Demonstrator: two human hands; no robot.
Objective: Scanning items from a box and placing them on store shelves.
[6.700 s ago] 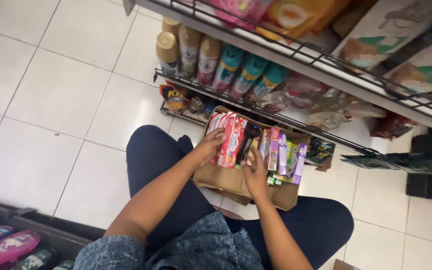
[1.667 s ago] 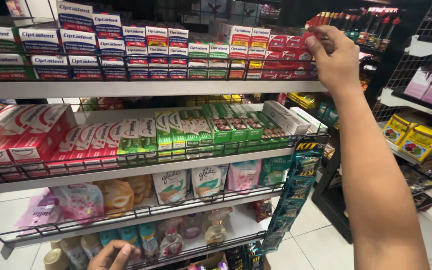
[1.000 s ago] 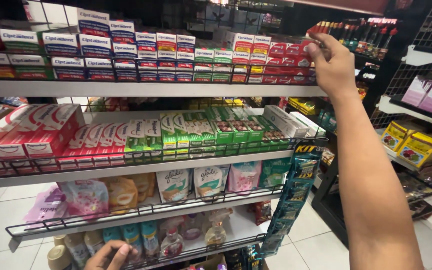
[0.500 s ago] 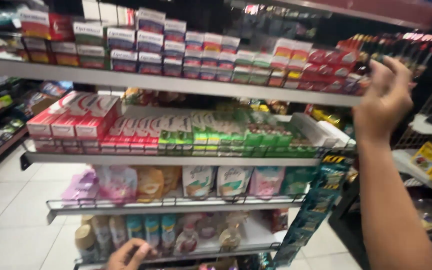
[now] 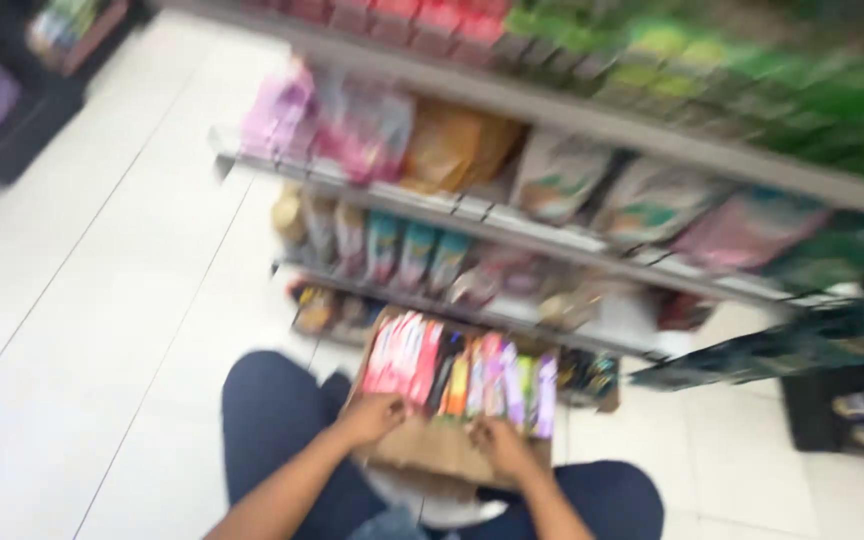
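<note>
Both of my hands rest on the near edge of a brown cardboard box (image 5: 452,450) that sits across my knees, but the view is so smeared that I cannot tell whether my fingers are curled tight on anything or simply laid against the packets. My left hand (image 5: 374,418) lies at the box's near left corner, touching the lower ends of the red and pink packets (image 5: 402,355) that stand upright there. My right hand (image 5: 500,447) lies toward the near right side, just below the mixed row of orange, pink, green and purple packets (image 5: 502,375) packed on end along the box's far edge. My two hands are near each other but apart, with a strip of bare cardboard between them. My legs in dark blue trousers (image 5: 272,420) show on either side of the box, left knee by its left wall, right thigh under its right corner. Beyond the box stands a wire-fronted shelf unit (image 5: 512,225): its bottom tier holds small items I cannot make out, the tier above carries a row of teal and pink tubs (image 5: 402,250), and higher up hang soft pouches (image 5: 562,180) in pink, orange and pale green. White floor tiles (image 5: 82,330) stretch to my left.
</note>
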